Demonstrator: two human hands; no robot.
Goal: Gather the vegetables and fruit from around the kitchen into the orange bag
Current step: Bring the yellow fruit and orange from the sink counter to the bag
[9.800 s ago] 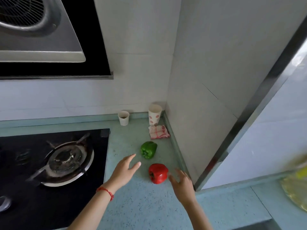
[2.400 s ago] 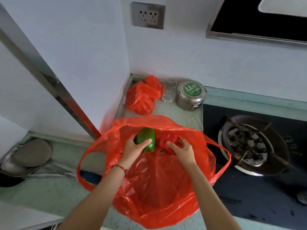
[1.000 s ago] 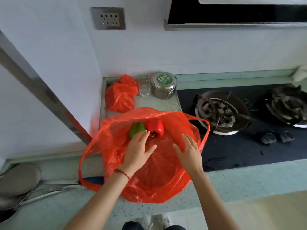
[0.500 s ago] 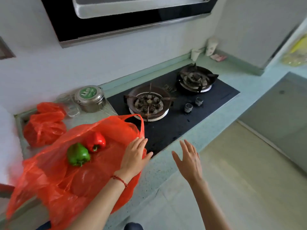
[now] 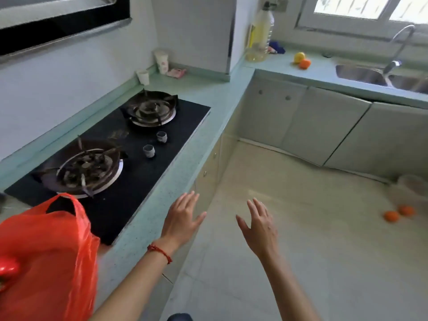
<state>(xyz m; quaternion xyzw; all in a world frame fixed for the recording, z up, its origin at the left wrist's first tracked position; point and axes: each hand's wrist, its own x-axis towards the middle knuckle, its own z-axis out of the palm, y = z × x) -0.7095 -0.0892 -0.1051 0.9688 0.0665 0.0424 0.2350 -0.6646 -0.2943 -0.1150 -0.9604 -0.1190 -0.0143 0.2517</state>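
Note:
The orange bag point(image 5: 53, 251) sits at the lower left on the counter beside the stove, with the red pepper point(image 5: 8, 269) showing at the frame's left edge. The green pepper is out of sight. My left hand point(image 5: 183, 218) hovers empty with fingers spread over the counter's front edge. My right hand point(image 5: 259, 225) is also empty and spread, held above the floor. A yellow fruit point(image 5: 299, 57) and an orange point(image 5: 304, 64) lie on the far counter left of the sink. Two more oranges point(image 5: 391, 216) point(image 5: 406, 210) lie on the floor at right.
A black two-burner gas stove point(image 5: 129, 144) fills the counter ahead. Paper cups point(image 5: 162, 60) and a folded cloth point(image 5: 177, 72) stand in the corner. An oil bottle point(image 5: 260, 33) stands by the wall. The sink point(image 5: 361, 74) with its tap is at far right, above grey cabinets point(image 5: 324, 126).
The view has swung right, away from the bag. Both hands have left the bag and now hang empty over the counter edge and floor. The far counter, sink and floor oranges came into view.

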